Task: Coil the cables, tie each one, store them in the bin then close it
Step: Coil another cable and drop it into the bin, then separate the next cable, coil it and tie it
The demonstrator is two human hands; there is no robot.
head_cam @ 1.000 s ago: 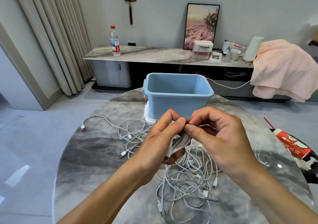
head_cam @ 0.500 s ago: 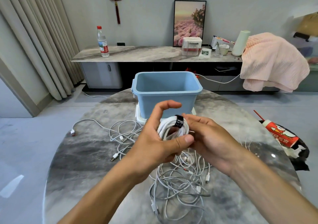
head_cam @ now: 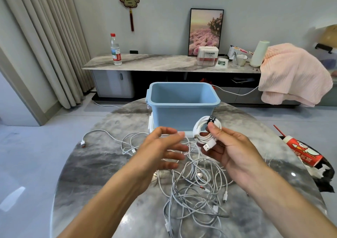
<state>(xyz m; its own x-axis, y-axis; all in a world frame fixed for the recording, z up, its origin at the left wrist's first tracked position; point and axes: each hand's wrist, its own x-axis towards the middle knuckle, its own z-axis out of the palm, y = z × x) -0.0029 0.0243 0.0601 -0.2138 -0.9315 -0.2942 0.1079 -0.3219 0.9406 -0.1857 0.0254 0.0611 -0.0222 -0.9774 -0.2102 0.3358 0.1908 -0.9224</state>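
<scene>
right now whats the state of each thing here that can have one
coiled white cable: coiled, tied with a black strap, held in the air
black strap: wrapped round the coil
right hand: pinches the coil
left hand: fingers spread, holds nothing
blue bin: open, upright, no lid on
loose white cables: tangled, uncoiled on the table
water bottle: upright, red cap on

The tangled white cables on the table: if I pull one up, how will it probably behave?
The loose cables look thin and floppy, so one would likely sag and drag. They cross each other in many loops, so neighbours would probably snag and lift together. Each seems light, unlike the coiled cable that the right hand pinches, which its black tie keeps compact.
</scene>
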